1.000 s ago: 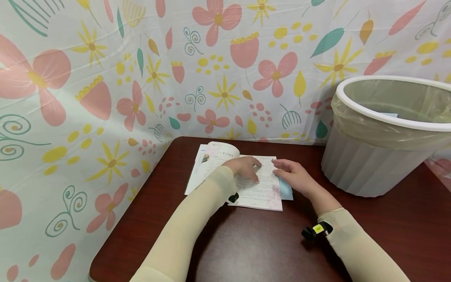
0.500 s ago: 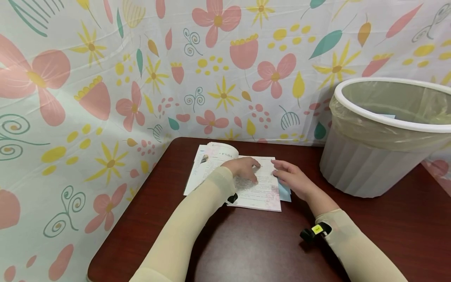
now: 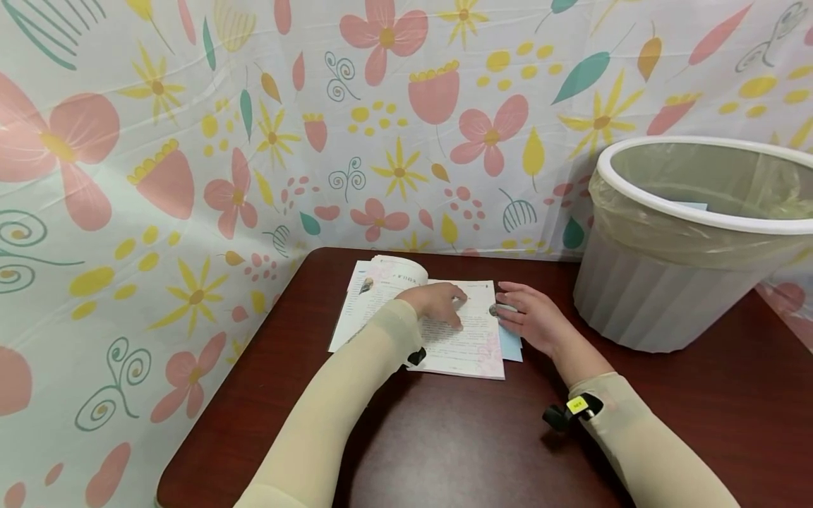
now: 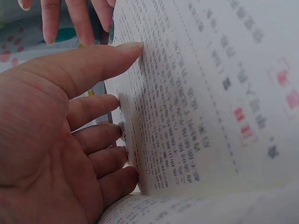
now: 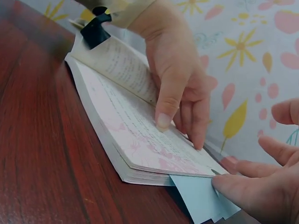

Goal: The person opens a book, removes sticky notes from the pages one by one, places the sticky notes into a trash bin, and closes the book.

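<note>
An open book (image 3: 460, 360) with printed pages and pink floral corners lies on the dark wooden table (image 3: 419, 451). My left hand (image 3: 437, 302) rests on its right-hand page, thumb and fingers extended, the fingertips touching the paper in the left wrist view. At the book's right edge is my right hand (image 3: 536, 317), fingers spread and nothing gripped. Its thumb lies beside the page corner in the right wrist view, close to a small dark mark (image 5: 216, 171) on the edge. Light blue paper (image 5: 201, 196) sticks out from under the book, below the right thumb.
A grey ribbed trash bin (image 3: 641, 296) with a white rim and a clear liner stands at the right; a bit of pale blue (image 3: 691, 206) shows inside. Floral cloth (image 3: 305, 127) hangs behind and left of the table. The left page (image 3: 387, 282) curls up.
My right hand's fingers have spread and drawn slightly away from the page edge. The dark mark at the edge shows lower, between page and fingers. My left hand stays on the page.
</note>
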The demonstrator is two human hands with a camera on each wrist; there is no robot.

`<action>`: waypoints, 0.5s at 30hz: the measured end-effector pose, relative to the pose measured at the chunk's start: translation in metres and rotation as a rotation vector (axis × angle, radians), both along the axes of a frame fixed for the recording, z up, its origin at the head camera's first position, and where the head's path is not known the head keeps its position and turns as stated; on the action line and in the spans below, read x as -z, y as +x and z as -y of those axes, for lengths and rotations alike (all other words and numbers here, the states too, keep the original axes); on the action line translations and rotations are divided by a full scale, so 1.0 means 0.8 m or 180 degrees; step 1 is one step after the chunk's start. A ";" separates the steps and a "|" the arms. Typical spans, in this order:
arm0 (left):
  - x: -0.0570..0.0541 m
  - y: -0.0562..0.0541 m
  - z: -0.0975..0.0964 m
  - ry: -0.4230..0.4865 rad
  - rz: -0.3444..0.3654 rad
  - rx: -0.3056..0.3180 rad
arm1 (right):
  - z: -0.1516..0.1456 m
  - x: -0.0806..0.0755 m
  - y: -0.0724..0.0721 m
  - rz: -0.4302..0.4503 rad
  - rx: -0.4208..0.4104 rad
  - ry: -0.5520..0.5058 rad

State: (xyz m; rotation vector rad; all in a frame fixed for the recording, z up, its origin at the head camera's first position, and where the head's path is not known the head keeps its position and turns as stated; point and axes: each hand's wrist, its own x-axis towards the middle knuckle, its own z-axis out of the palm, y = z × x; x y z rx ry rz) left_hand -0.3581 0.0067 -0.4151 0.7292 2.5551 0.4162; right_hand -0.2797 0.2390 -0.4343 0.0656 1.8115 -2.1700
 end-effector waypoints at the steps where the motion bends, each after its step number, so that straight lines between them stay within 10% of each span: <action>1: 0.000 0.000 0.000 0.0010 0.0005 -0.0004 | -0.001 0.000 0.000 0.0006 0.0036 -0.0034; 15: 0.001 0.000 0.000 0.0049 0.0001 0.0003 | 0.004 -0.002 0.001 0.0100 0.0127 -0.0162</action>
